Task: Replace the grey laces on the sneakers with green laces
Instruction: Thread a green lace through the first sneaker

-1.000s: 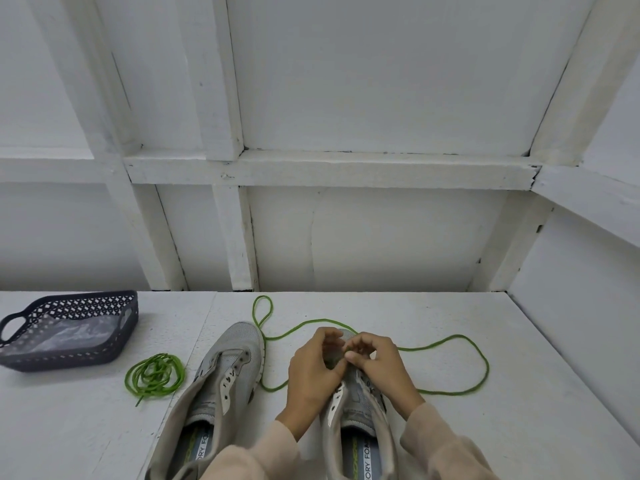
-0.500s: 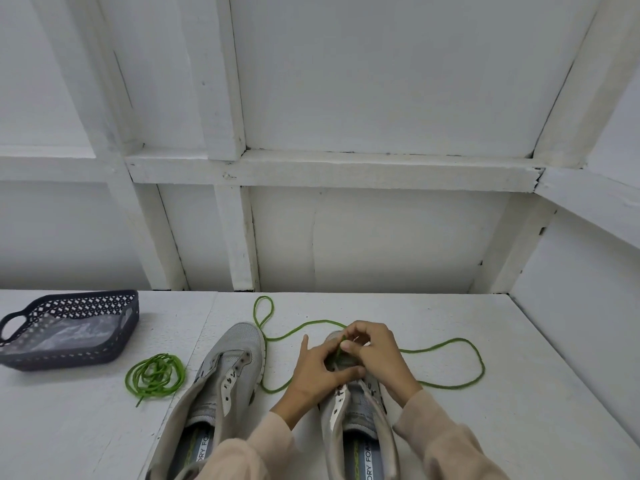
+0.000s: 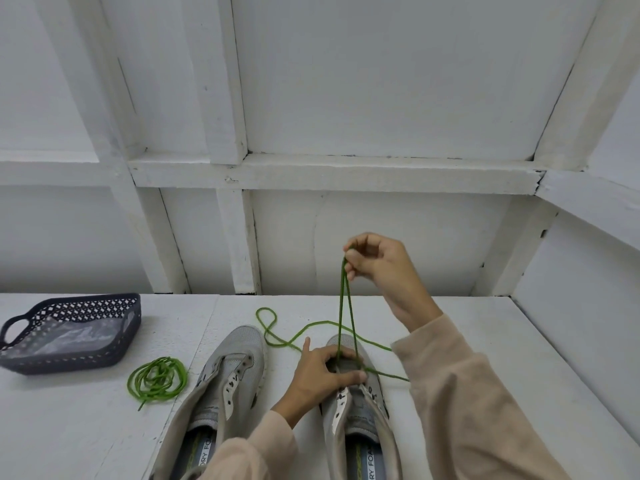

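Nearest, two grey sneakers stand side by side on the white table (image 3: 485, 341), toes pointing away. The left sneaker (image 3: 228, 382) has bare eyelets. The left hand (image 3: 320, 372) grips the front of the right sneaker (image 3: 362, 414), fingers curled across its lowest eyelets. A green lace (image 3: 341, 306) rises doubled from there to the raised right hand (image 3: 381, 265), which pinches it; its slack loops over the table behind. Left of the sneakers lies a coiled green lace (image 3: 157, 377), and beyond that a dark basket (image 3: 86, 362).
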`<state>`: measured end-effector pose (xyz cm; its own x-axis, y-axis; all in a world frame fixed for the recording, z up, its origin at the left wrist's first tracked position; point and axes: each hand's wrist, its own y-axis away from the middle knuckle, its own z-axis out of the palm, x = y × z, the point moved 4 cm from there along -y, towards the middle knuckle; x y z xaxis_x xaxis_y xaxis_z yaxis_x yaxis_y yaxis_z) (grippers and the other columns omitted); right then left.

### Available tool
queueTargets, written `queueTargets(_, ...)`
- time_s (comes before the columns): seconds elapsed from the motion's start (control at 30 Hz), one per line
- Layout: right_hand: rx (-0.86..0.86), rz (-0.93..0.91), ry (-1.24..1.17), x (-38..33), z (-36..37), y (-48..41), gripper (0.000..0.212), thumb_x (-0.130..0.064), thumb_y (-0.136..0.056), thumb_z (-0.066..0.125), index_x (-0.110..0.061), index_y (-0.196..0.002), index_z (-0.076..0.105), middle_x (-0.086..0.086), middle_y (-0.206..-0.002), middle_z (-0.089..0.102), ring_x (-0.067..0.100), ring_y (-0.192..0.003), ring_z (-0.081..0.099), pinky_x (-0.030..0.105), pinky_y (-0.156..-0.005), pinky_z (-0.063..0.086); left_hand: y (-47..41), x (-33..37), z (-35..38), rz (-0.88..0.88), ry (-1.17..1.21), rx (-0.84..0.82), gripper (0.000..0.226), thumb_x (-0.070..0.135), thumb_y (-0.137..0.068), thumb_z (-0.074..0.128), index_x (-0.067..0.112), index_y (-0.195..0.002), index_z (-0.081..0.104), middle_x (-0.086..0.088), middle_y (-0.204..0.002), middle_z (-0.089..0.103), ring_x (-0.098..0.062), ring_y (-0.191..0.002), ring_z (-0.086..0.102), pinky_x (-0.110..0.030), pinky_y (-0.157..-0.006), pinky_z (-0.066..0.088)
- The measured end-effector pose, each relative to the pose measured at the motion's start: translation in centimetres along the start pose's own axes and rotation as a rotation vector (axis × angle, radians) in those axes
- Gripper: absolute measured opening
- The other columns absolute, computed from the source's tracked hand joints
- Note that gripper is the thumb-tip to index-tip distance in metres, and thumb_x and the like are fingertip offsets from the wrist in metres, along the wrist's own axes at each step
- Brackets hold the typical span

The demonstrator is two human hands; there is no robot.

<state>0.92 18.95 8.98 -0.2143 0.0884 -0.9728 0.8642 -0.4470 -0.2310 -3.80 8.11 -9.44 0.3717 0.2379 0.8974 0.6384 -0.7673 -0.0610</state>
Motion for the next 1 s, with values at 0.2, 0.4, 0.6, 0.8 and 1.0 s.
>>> queueTargets(0.2, 0.010, -0.191, -0.240, -7.3, 0.2, -2.4, 0.020, 0.013, -0.091, 0.050, -0.003, -0.084, 0.059, 0.002, -0.065, 0.059, 0.012, -0.058, 0.059, 0.023, -0.062, 0.054, 0.2, 0.2, 0.0, -0.009, 0.025, -0.003, 0.046, 0.065, -0.056, 0.071, 0.033, -0.089, 0.073, 0.026, -0.097, 0.071, 0.009, -0.100, 0.061, -0.044, -0.119, -0.012)
queueTargets(0.4, 0.087, -0.318, -0.414, -11.7, -0.8, -5.3, 0.014, 0.010, -0.092, 0.052, 0.000, -0.088, 0.060, 0.007, -0.072, 0.056, 0.015, -0.063, 0.059, 0.025, -0.067, 0.055, 0.2, 0.3, 0.0, -0.022, 0.015, -0.006, 0.039, 0.067, -0.059, 0.068, 0.037, -0.085, 0.072, 0.024, -0.097, 0.071, 0.008, -0.099, 0.061, -0.042, -0.119, -0.013)
queueTargets(0.6, 0.105, -0.136, -0.291, -6.1, -0.7, -6.9, 0.015, 0.009, -0.092, 0.054, 0.002, -0.103, 0.061, 0.009, -0.081, 0.059, 0.018, -0.070, 0.062, 0.028, -0.071, 0.058, -0.1, -0.1, 0.1, 0.031, 0.002, 0.022, 0.037, 0.071, -0.074, 0.052, 0.040, -0.083, 0.070, 0.006, -0.098, 0.073, -0.002, -0.095, 0.064, -0.040, -0.118, -0.013)
queueTargets(0.8, -0.051, 0.227, 0.308, 1.6, -2.4, -6.4, 0.086, 0.008, -0.086, 0.065, -0.019, -0.154, 0.020, 0.009, -0.129, 0.043, 0.026, -0.098, 0.062, 0.030, -0.067, 0.060, -0.1, -0.4, 0.3, 0.023, -0.033, 0.009, 0.021, 0.048, -0.089, 0.060, 0.032, -0.090, 0.073, 0.015, -0.098, 0.072, 0.003, -0.098, 0.062, -0.039, -0.117, -0.012)
queueTargets(1.0, -0.499, 0.620, 0.826, 7.5, -4.4, -0.5, 0.043, -0.041, -0.091, 0.064, 0.002, -0.093, 0.068, 0.010, -0.078, 0.069, 0.020, -0.058, 0.066, 0.025, -0.052, 0.052, -0.2, -0.4, 0.5, 0.020, -0.049, 0.073, 0.046, 0.069, -0.077, 0.049, 0.030, -0.087, 0.071, 0.005, -0.092, 0.072, -0.003, -0.091, 0.063, -0.036, -0.118, -0.009)
